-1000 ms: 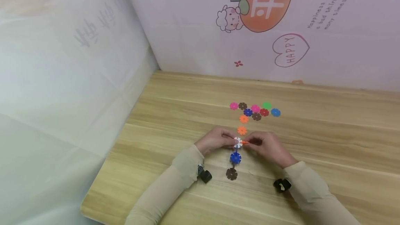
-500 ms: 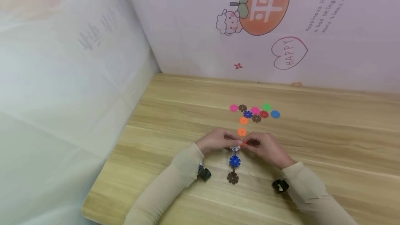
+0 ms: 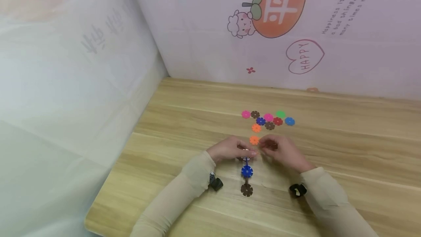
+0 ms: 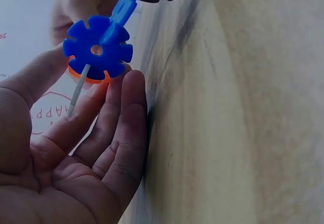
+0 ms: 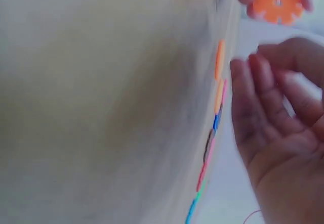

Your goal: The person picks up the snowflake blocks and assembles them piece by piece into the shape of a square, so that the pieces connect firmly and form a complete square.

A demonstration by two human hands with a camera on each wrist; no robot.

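My left hand (image 3: 230, 148) pinches the upper end of a chain of slotted plastic snowflake discs. A white disc (image 3: 245, 155) is partly covered by its fingers; below it come a blue disc (image 3: 247, 171) and, lowest, a brown disc (image 3: 246, 190). In the left wrist view the white disc shows edge-on, slotted into a blue disc (image 4: 81, 39). An orange disc (image 5: 289, 9) at the left fingertips faces the right wrist view. My right hand (image 3: 285, 153) hovers just right of the chain, fingers loosely bent around nothing, its fingertips beside a loose orange disc (image 3: 252, 141).
Beyond the hands, a cluster of loose discs lies flat on the wooden table (image 3: 184, 112), including pink (image 3: 246, 114), green (image 3: 280, 114), red (image 3: 277, 121) and light blue (image 3: 289, 121). A printed cloth (image 3: 197, 28) hangs along the table's far edge, and a white one at left.
My right hand has let go of the orange disc on the chain and moved slightly away, toward the loose orange disc. The chain's lower end has swung slightly nearer; my left hand keeps its hold.
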